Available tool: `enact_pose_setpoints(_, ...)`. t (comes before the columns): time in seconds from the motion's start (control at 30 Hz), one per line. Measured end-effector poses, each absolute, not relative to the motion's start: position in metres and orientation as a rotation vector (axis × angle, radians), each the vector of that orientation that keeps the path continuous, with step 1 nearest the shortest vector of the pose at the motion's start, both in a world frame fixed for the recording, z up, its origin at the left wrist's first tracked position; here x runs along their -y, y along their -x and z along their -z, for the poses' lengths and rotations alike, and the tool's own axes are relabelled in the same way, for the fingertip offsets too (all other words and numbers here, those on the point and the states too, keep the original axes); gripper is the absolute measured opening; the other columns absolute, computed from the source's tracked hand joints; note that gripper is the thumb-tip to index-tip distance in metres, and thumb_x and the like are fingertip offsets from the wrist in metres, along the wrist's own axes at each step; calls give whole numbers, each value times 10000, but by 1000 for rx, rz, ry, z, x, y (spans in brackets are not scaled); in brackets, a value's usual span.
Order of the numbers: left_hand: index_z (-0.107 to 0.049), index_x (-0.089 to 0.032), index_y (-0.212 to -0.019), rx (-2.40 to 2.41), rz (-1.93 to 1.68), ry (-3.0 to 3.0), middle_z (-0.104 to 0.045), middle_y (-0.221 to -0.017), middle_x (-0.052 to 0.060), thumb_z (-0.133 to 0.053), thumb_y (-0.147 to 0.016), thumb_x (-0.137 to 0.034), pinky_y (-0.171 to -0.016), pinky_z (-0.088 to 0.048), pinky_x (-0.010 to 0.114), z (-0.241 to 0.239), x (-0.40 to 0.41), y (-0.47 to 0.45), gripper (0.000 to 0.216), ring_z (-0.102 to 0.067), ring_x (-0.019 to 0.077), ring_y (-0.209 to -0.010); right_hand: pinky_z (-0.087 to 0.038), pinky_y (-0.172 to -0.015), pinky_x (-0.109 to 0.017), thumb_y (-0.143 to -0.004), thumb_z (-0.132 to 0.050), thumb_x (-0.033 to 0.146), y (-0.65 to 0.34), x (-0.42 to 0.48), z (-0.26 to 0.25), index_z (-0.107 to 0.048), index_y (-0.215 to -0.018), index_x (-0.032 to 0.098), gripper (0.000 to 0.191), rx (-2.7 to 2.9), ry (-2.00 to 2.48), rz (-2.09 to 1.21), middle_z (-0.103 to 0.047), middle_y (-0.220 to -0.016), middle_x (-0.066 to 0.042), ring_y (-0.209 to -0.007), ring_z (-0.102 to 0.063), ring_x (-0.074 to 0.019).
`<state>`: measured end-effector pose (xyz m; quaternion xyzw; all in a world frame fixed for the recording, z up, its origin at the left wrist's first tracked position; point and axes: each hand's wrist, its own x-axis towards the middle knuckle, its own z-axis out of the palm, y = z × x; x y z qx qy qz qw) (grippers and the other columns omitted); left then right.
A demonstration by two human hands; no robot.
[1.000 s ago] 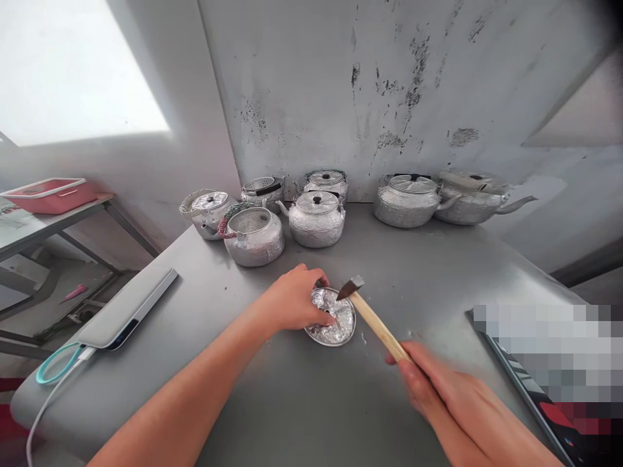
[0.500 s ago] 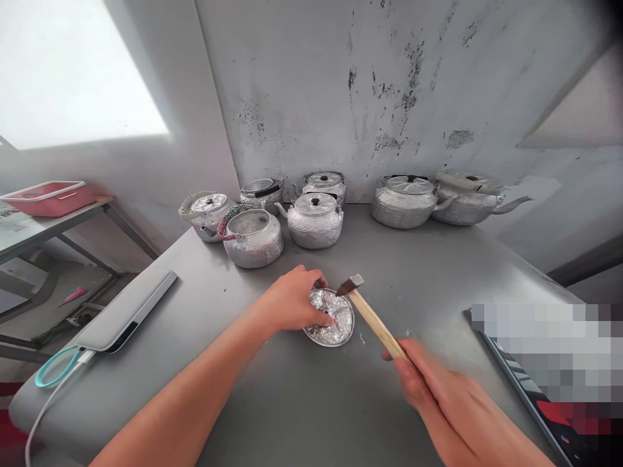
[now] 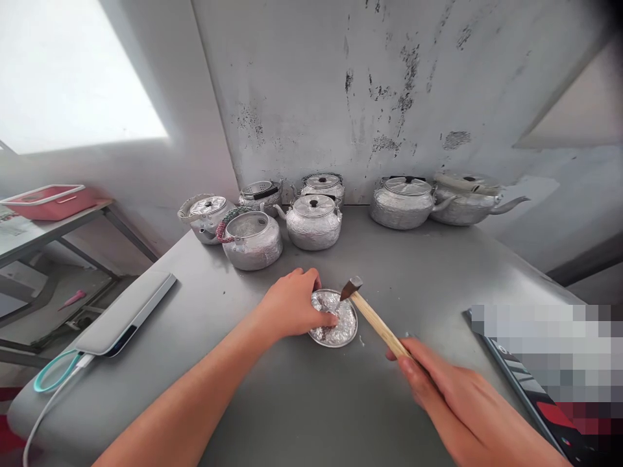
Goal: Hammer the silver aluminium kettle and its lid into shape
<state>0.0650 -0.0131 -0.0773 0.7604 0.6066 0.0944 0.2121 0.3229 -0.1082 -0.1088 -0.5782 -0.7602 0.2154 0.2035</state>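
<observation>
A round, dented silver kettle lid (image 3: 343, 324) lies on the grey table (image 3: 292, 402). My left hand (image 3: 296, 305) grips its left side, with the thumb on top and the fingers curled past the far rim. In my right hand (image 3: 428, 373) is a hammer (image 3: 377, 318), held by its pale wooden handle. The dark hammer head, with a wedge-shaped end pointing down and left, is over the lid's upper right part. Whether it touches the metal I cannot tell. Behind the lid stand a kettle with a black-knobbed lid (image 3: 314, 224) and a lidless kettle (image 3: 256, 250) with a red-and-green wrapped handle.
Several more dented kettles (image 3: 403, 207) line the wall at the back. To the left lies a white power bank (image 3: 121, 318) with a cable and a teal loop. A dark-edged device (image 3: 516, 383), partly pixelated, sits at the right. A pink basin (image 3: 58, 202) rests on a side table.
The lid and my left hand have shifted very slightly right in view. The hammer stays over the lid with its head a touch lower and further right.
</observation>
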Motion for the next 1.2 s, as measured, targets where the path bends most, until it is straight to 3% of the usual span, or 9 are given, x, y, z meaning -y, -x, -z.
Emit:
enact_pose_setpoints(0.13, -566, -262, -979, -1687, -256, -2114, -620, -995, 19, -769, -636, -608, -709, -443, 327, 78, 12, -65, 528, -616, 236, -880, -618, -784, -287, -997, -425, 550, -335, 107, 121, -608, -1284, 290, 428, 2037, 1715, -713, -780, -1124, -46, -1023, -741, -250)
enact_pose_setpoints(0.23, -568, -266, -984, -1696, -253, -2118, -625, -999, 17, -770, -628, -621, -714, -446, 329, 80, 11, -64, 541, -621, 236, -881, -612, -860, -322, -996, -422, 531, -334, 107, 121, -607, -1307, 287, 436, 2019, 1713, -752, -775, -1131, -61, -1043, -732, -266)
enact_pose_setpoints(0.43, -571, -275, -993, -1703, -257, -2096, -623, -1013, 17, -766, -615, -633, -732, -456, 336, 80, 10, -64, 556, -618, 241, -903, -614, -696, -294, -1005, -379, 511, -324, 102, 111, -651, -1054, 320, 336, 2024, 1735, -831, -780, -1000, -35, -1040, -724, -264)
enact_pose_setpoints(0.6, -570, -271, -997, -1705, -245, -2079, -613, -1019, 19, -768, -605, -638, -731, -461, 339, 79, 11, -64, 573, -610, 239, -908, -582, -606, -289, -985, -396, 543, -321, 100, 113, -638, -989, 318, 331, 1966, 1787, -870, -776, -999, -35, -979, -728, -261)
enact_pose_setpoints(0.8, -567, -272, -987, -1699, -260, -2074, -620, -1018, 21, -775, -602, -640, -735, -462, 336, 79, 11, -64, 572, -615, 245, -915, -588, -684, -318, -993, -355, 578, -315, 102, 106, -628, -1073, 310, 391, 1913, 1788, -858, -758, -996, -45, -935, -717, -254)
enact_pose_setpoints(1.07, -571, -267, -988, -1694, -254, -2086, -631, -1027, 26, -784, -612, -628, -740, -476, 334, 78, 11, -64, 563, -633, 251, -919, -588, -717, -319, -1006, -341, 573, -314, 100, 97, -646, -1037, 308, 405, 1956, 1769, -916, -757, -913, -35, -913, -714, -248)
enact_pose_setpoints(1.2, -570, -267, -989, -1693, -243, -2082, -630, -1025, 29, -784, -609, -632, -741, -477, 339, 77, 11, -64, 569, -633, 259, -929, -575, -652, -306, -993, -383, 555, -314, 101, 98, -639, -985, 306, 357, 1987, 1747, -880, -761, -907, -32, -882, -719, -248)
